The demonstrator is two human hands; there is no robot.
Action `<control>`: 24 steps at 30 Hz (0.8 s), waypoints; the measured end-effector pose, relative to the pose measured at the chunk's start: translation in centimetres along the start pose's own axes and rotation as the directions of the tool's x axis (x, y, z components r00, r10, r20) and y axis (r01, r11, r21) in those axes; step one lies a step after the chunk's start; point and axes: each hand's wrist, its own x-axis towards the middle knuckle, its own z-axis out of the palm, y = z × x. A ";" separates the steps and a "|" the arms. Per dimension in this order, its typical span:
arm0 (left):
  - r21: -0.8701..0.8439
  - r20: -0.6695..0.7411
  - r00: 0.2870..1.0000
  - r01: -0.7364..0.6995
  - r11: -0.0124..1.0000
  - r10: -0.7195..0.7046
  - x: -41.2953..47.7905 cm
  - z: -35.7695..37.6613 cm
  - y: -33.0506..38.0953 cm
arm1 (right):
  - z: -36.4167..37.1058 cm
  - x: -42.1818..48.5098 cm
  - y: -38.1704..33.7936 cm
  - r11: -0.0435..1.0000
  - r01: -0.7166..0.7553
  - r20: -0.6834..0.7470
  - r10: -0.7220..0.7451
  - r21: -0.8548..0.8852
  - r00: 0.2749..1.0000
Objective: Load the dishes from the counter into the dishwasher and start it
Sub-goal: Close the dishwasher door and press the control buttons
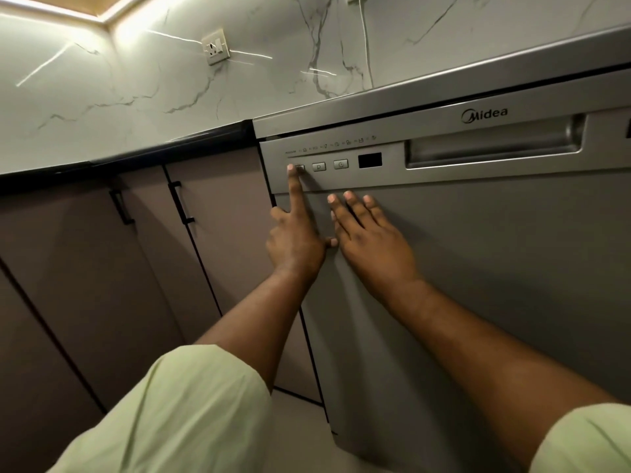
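Dishwasher (pixel 478 285), steel-fronted and closed, fills the right of the scene under the counter edge (pixel 375 97). Its door looks rigid and heavy, best pulled by the recessed handle (pixel 491 145). The small control buttons probably need only a light, square press. Left hand (pixel 293 247) holds nothing: index finger (pixel 294 186) straight on the leftmost button (pixel 302 169), other fingers curled. Right hand (pixel 372 247) lies flat and spread on the door panel. Display (pixel 369 160) is dark. Brown cabinets (pixel 102 268) stand left.
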 end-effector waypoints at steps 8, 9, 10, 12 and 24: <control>0.125 0.044 0.997 -0.070 0.990 0.065 0.5 -0.3 -0.2 | -1.1 -0.3 0.4 0.998 0.037 0.121 -0.042 0.042 0.992; 0.145 0.048 0.996 -0.079 0.986 0.072 0.6 -0.5 -0.4 | -1.3 -0.3 0.5 0.998 0.035 0.114 -0.040 0.051 0.993; 0.171 0.052 0.995 -0.091 0.981 0.084 0.8 -0.5 -0.6 | -1.5 -0.3 0.4 0.998 0.031 0.122 -0.037 0.056 0.992; 0.225 0.061 0.992 -0.120 0.967 0.109 1.0 -0.5 -0.9 | -1.8 -0.3 0.3 0.998 0.023 0.172 -0.034 0.066 0.984; 0.171 0.119 0.983 -0.158 0.972 0.138 0.3 0.9 -0.5 | 0.1 -0.3 -0.1 1.000 -0.018 0.076 0.016 0.019 0.997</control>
